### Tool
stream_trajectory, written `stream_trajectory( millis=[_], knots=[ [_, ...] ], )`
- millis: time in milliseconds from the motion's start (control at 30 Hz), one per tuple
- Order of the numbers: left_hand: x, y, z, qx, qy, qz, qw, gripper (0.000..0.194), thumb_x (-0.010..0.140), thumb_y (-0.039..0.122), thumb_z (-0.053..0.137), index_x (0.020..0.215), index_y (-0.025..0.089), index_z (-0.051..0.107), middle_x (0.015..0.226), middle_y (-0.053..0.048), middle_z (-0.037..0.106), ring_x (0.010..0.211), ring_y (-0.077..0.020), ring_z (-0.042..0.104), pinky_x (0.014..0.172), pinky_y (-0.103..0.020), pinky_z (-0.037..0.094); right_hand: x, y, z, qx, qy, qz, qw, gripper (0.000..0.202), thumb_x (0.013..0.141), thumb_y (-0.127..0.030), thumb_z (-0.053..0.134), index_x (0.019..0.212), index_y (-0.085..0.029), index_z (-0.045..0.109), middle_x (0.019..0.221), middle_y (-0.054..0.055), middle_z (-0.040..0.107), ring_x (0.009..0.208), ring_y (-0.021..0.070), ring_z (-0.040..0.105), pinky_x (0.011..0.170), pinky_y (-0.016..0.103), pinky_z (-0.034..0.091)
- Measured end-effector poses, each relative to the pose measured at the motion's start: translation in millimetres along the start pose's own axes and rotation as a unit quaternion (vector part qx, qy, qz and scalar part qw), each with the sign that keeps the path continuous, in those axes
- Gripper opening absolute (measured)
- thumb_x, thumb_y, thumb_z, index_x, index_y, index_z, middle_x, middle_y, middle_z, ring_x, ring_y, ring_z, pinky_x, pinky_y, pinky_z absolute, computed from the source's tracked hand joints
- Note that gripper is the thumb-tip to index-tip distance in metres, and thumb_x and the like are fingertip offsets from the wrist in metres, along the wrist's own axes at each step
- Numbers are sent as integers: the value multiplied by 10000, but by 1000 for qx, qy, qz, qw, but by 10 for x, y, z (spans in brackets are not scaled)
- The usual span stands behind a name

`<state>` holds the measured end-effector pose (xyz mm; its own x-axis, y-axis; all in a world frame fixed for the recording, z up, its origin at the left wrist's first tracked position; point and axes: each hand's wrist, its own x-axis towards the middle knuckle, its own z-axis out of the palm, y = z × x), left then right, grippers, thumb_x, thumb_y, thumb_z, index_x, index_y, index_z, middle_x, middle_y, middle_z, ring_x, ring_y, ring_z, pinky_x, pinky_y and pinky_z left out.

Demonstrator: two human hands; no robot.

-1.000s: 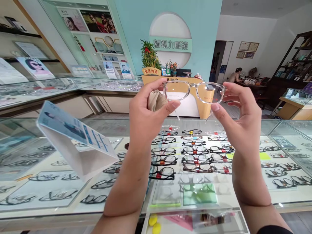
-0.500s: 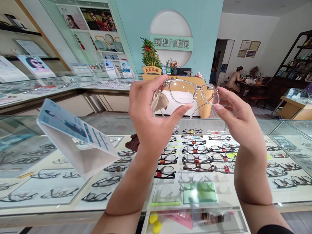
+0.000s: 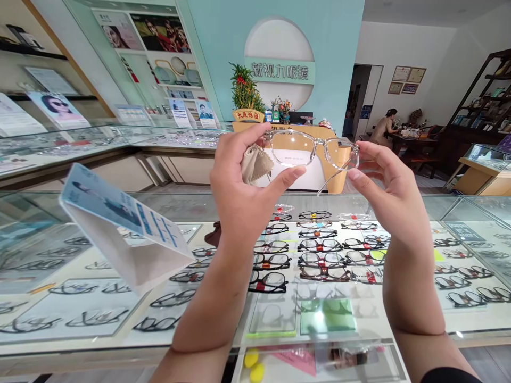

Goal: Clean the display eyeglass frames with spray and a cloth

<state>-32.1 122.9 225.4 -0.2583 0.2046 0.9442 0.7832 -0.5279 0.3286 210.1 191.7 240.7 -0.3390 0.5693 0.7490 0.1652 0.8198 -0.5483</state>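
Head view: clear-framed glasses (image 3: 320, 142) are held in mid-air over the glass-topped surface (image 3: 99, 348), showing higher than its far edge, with one thin temple slanting downward. Left hand (image 3: 243, 181) has its grip clamped on the glasses, forefinger at the outer hinge and thumb under the lower rim, and a beige cloth (image 3: 255, 164) is tucked within the same hand. Right hand (image 3: 399, 191) has its grip pinched between thumb and forefinger on the other outer end. Between the two forearms, open air leaves a view down to the middle of the surface, where rows of eyeglass frames (image 3: 320, 245) lie under the glass, with a green pad (image 3: 327, 315) nearer the surface's front edge. On the surface's left part stands a folded card (image 3: 115, 210), its right-hand corner showing just beside the left forearm, so that side is tighter. Outward of the right hand there is open air above the surface's right part, and past the far edge a strip of floor shows
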Motion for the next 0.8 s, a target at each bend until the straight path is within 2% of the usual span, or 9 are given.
stream_trajectory(
  millis=[233,433,500,567,667,800],
  knots=[
    [-73,108,58,63,19,42,997,695,797,622,929,1383,359,664,1261,-67,700,1285,-353,659,1155,-593,552,57,97,-18,55,-71,46,995,474,1027,-404,677,1499,-372,687,1490,65,725,1254,284,703,1111,559,608],
    [-82,125,55,54,24,33,998,680,793,631,924,1375,379,679,1276,-75,703,1300,-367,656,1160,-604,547,90,181,4,78,-72,51,993,452,1011,-433,700,1457,-363,708,1477,66,731,1241,278,711,1114,556,612],
    [-54,88,43,37,20,18,999,676,787,638,925,1365,376,692,1270,-72,716,1302,-370,663,1152,-606,556,86,156,24,64,-52,32,996,437,1010,-446,704,1441,-377,706,1454,62,733,1239,281,712,1105,557,620],
    [-17,25,27,18,11,0,1000,670,782,637,929,1358,378,705,1268,-58,736,1294,-369,676,1135,-605,575,71,100,61,37,-4,2,999,465,1008,-476,711,1466,-405,672,1467,60,710,1287,302,693,1107,573,617],
    [38,-97,6,-20,-18,-34,999,679,787,634,923,1382,391,704,1312,-27,762,1280,-356,700,1111,-597,605,35,-4,130,4,75,-35,997,586,989,-547,729,1548,-450,583,1538,76,637,1453,385,591,1099,634,604],
    [70,-217,7,-39,-51,-51,997,739,788,627,915,1451,411,670,1396,-10,760,1325,-352,696,1130,-594,605,-5,-62,179,-26,108,-47,993,695,951,-582,765,1596,-494,520,1584,96,577,1562,467,466,1082,716,585]
  ],
)
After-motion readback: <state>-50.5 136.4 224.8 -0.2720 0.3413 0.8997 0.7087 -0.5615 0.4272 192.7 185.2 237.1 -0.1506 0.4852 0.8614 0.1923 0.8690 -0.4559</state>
